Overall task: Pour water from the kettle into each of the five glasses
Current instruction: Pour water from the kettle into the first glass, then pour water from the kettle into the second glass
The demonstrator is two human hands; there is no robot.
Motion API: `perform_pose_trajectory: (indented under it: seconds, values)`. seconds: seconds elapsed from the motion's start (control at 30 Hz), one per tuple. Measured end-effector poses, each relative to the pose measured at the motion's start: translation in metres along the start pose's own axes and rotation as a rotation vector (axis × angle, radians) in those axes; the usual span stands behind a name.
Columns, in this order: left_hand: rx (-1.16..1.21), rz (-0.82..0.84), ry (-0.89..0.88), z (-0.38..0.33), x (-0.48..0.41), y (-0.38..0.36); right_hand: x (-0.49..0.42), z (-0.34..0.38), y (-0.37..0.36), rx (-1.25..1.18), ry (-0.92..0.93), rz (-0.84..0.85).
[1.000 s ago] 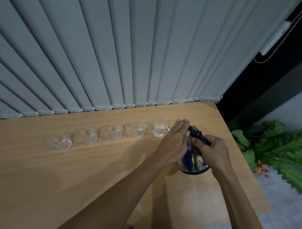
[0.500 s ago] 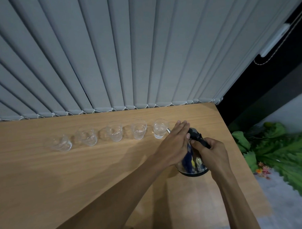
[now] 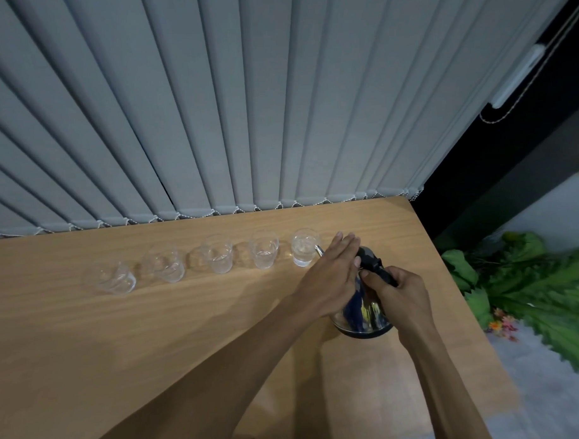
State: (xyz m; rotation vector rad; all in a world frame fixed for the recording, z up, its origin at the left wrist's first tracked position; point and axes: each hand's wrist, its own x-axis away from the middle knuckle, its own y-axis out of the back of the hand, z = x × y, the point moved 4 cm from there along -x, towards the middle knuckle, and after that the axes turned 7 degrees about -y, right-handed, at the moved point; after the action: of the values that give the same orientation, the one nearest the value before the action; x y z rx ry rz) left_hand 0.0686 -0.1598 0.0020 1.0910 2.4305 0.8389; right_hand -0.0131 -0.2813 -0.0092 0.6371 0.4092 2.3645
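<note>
A shiny steel kettle (image 3: 364,318) with a black handle is tilted toward the rightmost glass (image 3: 304,249), its spout at that glass's rim. My right hand (image 3: 400,296) grips the black handle. My left hand (image 3: 329,277) lies flat on the kettle's lid, fingers stretched out. The rightmost glass holds some water. To its left stand more clear glasses in a row: one (image 3: 263,253), another (image 3: 218,256), then a glass (image 3: 166,265) and the leftmost glass (image 3: 114,280). Whether water is running from the spout is hidden by my left hand.
The wooden table (image 3: 154,339) ends at its right edge close to the kettle. Grey vertical blinds (image 3: 212,107) hang behind the row of glasses. Green leafy plants (image 3: 530,286) lie on the floor to the right.
Both hands and the kettle have held almost the same place; the kettle stays tipped at the rightmost glass. The view shifted slightly.
</note>
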Motion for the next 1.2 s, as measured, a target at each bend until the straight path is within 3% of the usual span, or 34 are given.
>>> perform_pose_trajectory:
  seconds: [0.4,0.97,1.2]
  values:
    - [-0.123,0.015,-0.075,-0.014,0.001,0.008,0.005,-0.009,-0.002,-0.232,0.062,0.028]
    - [-0.414,-0.288,-0.295,-0.080,0.025,0.058,0.038,0.028,-0.003,-0.651,0.243,0.001]
    - [-0.415,-0.314,-0.294,-0.068,0.038,0.071,0.047,0.030,-0.026,-0.647,0.202,-0.006]
